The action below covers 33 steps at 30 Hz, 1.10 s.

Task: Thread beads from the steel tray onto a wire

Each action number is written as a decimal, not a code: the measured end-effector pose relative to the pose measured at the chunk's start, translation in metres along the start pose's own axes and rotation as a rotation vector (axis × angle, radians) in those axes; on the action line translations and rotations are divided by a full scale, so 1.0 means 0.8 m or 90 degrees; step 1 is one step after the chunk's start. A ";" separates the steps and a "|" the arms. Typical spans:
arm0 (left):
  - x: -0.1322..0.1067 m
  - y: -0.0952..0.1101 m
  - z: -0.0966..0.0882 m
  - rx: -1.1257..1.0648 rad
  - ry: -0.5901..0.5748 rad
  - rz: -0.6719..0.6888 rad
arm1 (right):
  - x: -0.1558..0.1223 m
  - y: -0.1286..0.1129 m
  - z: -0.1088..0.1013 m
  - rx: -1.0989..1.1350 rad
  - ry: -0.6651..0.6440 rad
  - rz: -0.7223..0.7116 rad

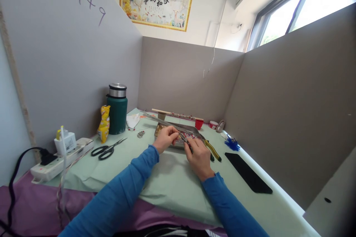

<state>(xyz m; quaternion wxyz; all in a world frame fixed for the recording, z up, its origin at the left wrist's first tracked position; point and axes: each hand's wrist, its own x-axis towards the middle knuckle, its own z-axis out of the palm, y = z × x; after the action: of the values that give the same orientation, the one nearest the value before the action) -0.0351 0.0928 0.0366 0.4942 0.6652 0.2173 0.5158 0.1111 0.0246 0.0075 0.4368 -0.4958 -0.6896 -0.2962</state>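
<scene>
My left hand (pixel 167 138) is closed in a pinch over the near edge of a metal tray (pixel 175 145). What lies between its fingertips is too small to make out. Close beside it, my right hand (pixel 199 156) is wrapped round what look like slim pliers (pixel 183 137), their metal tip pointing at the left fingertips. Small red, white and gold beads (pixel 191 136) lie in the tray, partly hidden by both hands. Just right of my right hand rest yellow-and-black cutters (pixel 213 150). Long thin wires (pixel 158 119) lie slanting across the tray's far left part.
Black scissors (pixel 107 151), a green flask (pixel 117 114), a yellow packet (pixel 104 124) and a power strip (pixel 61 159) are on the left. A red cup (pixel 199 124) and a beaded rod (pixel 180 115) stand behind the tray. A black mat (pixel 248 173) lies right. Grey partitions surround the table.
</scene>
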 end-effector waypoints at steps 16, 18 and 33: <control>-0.001 0.003 0.000 -0.001 -0.006 -0.001 | -0.001 -0.002 0.002 -0.003 0.015 0.002; -0.001 0.002 0.000 -0.001 -0.012 -0.009 | -0.001 -0.002 0.003 -0.014 0.020 0.002; -0.001 0.001 0.000 -0.007 -0.001 -0.009 | 0.001 -0.004 0.002 -0.016 0.004 -0.006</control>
<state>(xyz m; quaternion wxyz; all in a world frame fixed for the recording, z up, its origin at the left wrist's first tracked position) -0.0354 0.0914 0.0367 0.5014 0.6615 0.2190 0.5128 0.1073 0.0255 0.0075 0.4315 -0.4973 -0.6864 -0.3088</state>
